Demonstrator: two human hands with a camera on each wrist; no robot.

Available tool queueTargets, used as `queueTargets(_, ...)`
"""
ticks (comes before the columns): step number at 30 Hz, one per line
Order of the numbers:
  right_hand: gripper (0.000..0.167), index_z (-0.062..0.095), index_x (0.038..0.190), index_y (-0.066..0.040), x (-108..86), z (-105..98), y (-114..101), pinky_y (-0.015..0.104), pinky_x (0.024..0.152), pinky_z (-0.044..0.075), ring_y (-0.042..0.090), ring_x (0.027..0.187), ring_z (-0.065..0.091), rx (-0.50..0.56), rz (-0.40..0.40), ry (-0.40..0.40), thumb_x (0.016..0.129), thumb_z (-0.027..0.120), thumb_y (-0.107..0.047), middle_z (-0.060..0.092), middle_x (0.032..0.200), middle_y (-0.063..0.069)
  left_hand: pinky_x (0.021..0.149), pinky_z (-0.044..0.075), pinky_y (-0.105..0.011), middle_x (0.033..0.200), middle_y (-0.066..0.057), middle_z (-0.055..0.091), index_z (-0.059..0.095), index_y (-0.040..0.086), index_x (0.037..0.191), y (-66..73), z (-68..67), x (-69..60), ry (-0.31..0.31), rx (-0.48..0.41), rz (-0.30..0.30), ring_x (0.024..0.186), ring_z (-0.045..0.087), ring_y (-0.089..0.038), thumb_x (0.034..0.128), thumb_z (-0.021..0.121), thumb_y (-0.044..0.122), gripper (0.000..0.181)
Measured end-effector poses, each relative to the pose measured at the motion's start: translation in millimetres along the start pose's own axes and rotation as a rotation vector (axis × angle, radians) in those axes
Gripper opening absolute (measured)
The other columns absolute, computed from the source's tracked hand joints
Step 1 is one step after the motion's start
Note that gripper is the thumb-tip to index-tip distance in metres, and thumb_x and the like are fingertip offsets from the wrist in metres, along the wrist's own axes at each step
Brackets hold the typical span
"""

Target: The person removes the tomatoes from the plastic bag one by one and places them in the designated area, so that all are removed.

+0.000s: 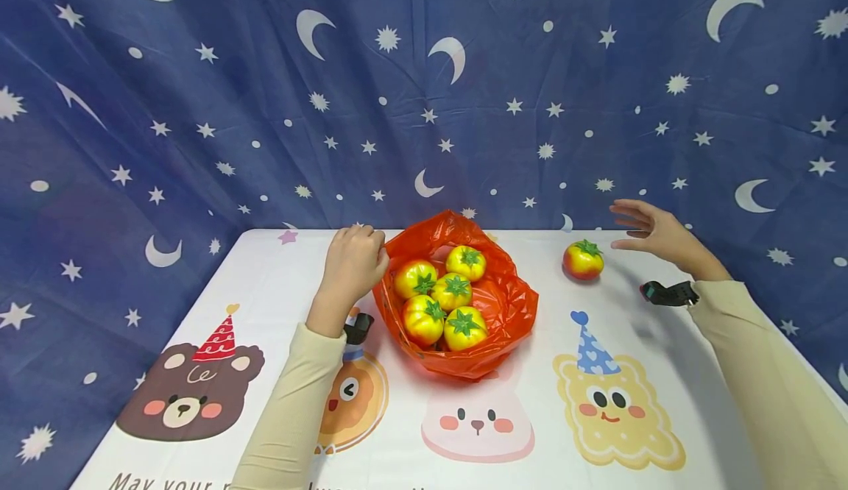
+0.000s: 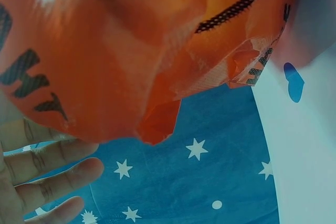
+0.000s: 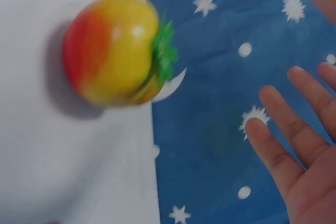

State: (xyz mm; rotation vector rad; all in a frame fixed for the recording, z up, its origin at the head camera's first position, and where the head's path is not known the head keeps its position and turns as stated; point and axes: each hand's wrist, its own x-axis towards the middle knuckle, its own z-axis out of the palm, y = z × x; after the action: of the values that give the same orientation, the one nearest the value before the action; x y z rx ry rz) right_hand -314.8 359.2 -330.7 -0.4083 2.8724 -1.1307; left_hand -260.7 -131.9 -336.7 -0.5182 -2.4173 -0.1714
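Five tomatoes point(image 1: 452, 295) in one bag point(image 1: 464, 365) | one loose tomato point(image 1: 583, 262) | left fingers point(image 2: 63, 179): grasp unclear | right fingers point(image 3: 295, 129): released, spread

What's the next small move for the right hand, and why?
Probably ease the right hand left and close it round the lone tomato: it's open beside that tomato, not touching, while the five other tomatoes sit in the red bag.

An orange bag point(image 2: 107, 66) partly overlaps the left hand point(image 2: 50, 180).
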Motion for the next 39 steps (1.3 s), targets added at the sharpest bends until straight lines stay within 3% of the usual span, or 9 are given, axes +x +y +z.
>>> queueTargets(4,0.072,0.029,0.145,-0.008,2.0,2,-10,0.007,0.084,0.044,-0.005,0.116,0.049,0.115,-0.038,0.0,0.084,0.068,-0.013,0.04,0.146,0.008,0.064,0.043,-0.038,0.058,-0.008,0.051,0.052,0.006,0.06,-0.2,0.4,-0.1,0.0,-0.002,-0.001,0.061,0.052,-0.028,0.0791,0.057,0.007,0.02)
queueTargets(6,0.068,0.032,0.144,-0.009,4.4,4,-16,0.006,0.081,0.045,-0.014,0.11,0.047,0.176,-0.065,-0.019,0.085,0.066,-0.012,0.043,0.144,0.002,0.064,0.042,-0.038,0.058,-0.008,0.05,0.051,0.007,0.059,-0.2,0.4,-0.1,0.001,-0.002,-0.001,0.061,0.052,-0.028,0.0791,0.057,0.007,0.021)
queueTargets(8,0.065,0.034,0.143,-0.009,7.5,6,-23,0.008,0.082,0.046,-0.015,0.11,0.048,0.217,-0.092,-0.05,0.086,0.065,-0.011,0.046,0.142,-0.001,0.064,0.042,-0.038,0.058,-0.008,0.049,0.05,0.007,0.058,-0.1,0.3,0.1,0.001,-0.002,0.001,0.061,0.052,-0.028,0.079,0.057,0.006,0.022)
queueTargets(14,0.058,0.039,0.141,-0.01,16.4,15,-45,0.013,0.086,0.047,-0.006,0.112,0.054,0.29,-0.143,-0.162,0.088,0.062,-0.01,0.052,0.138,-0.001,0.064,0.042,-0.038,0.058,-0.007,0.049,0.05,0.007,0.058,0.1,0.1,0.3,0.0,0.007,0.006,0.061,0.052,-0.027,0.0788,0.057,0.007,0.022)
queueTargets(20,0.057,0.04,0.14,-0.009,35.0,32,-68,0.02,0.09,0.049,0.013,0.122,0.055,0.334,-0.205,-0.276,0.087,0.063,-0.01,0.049,0.141,0.01,0.063,0.042,-0.038,0.058,-0.008,0.05,0.051,0.007,0.058,0.0,0.7,0.4,0.006,0.008,0.008,0.061,0.052,-0.028,0.079,0.057,0.007,0.022)
queueTargets(29,0.061,0.042,0.138,-0.007,56.6,68,-91,0.026,0.09,0.05,0.034,0.129,0.046,0.385,-0.235,-0.342,0.083,0.068,-0.01,0.045,0.142,0.018,0.064,0.042,-0.038,0.059,-0.008,0.051,0.051,0.007,0.059,0.0,-0.5,0.1,-0.003,0.01,0.006,0.061,0.053,-0.027,0.0792,0.057,0.007,0.021)
queueTargets(35,0.058,0.043,0.138,-0.009,69.9,97,-96,0.027,0.094,0.048,0.037,0.131,0.042,0.46,-0.273,-0.402,0.085,0.066,-0.011,0.044,0.143,0.018,0.064,0.042,-0.038,0.059,-0.008,0.05,0.052,0.007,0.06,0.1,-1.0,-0.1,-0.002,0.005,0.008,0.062,0.053,-0.027,0.0785,0.057,0.006,0.019)
queueTargets(39,0.058,0.041,0.138,-0.004,74.3,114,-96,0.03,0.098,0.046,0.037,0.132,0.04,0.524,-0.287,-0.433,0.086,0.065,-0.009,0.044,0.142,0.019,0.065,0.042,-0.038,0.06,-0.009,0.051,0.053,0.006,0.06,0.4,-0.4,0.3,-0.004,0.008,0.009,0.063,0.054,-0.028,0.0783,0.057,0.006,0.018)
